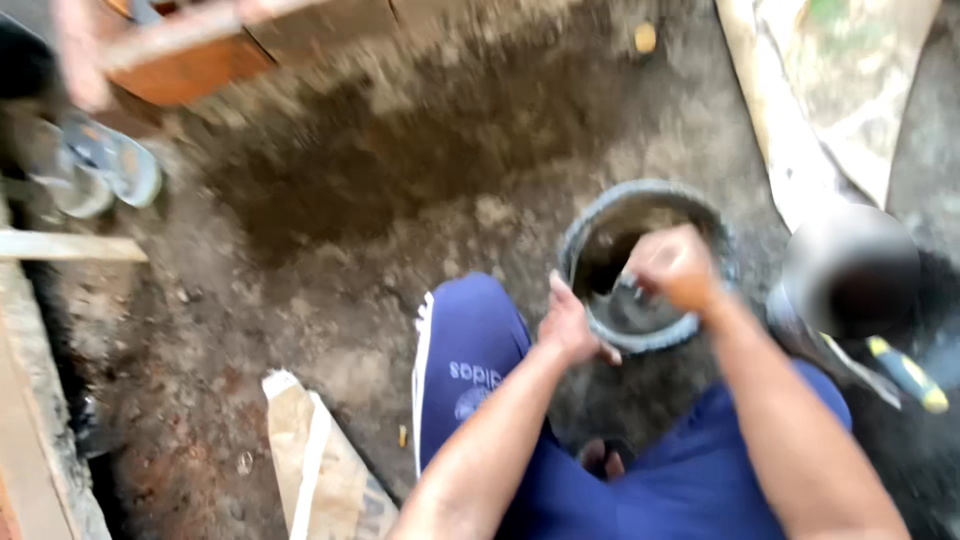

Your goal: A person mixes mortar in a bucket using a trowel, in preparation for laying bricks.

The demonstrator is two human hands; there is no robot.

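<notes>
A round dark bucket (588,236) with grey wet mix inside stands on the dirt ground between my knees. My left hand (570,322) rests on its near left rim. My right hand (675,266) hovers over the bucket's opening, closed around a small metal tool (634,290) that dips into the mix; blur hides what kind of tool it is. My blue trousers (470,360) fill the lower middle of the view.
A dark round container (850,268) sits right of the bucket, with a yellow-handled tool (905,375) below it. A sack edge (310,460) lies lower left, sandals (100,170) upper left, a wooden plank (70,246) at left, bricks (190,60) at top.
</notes>
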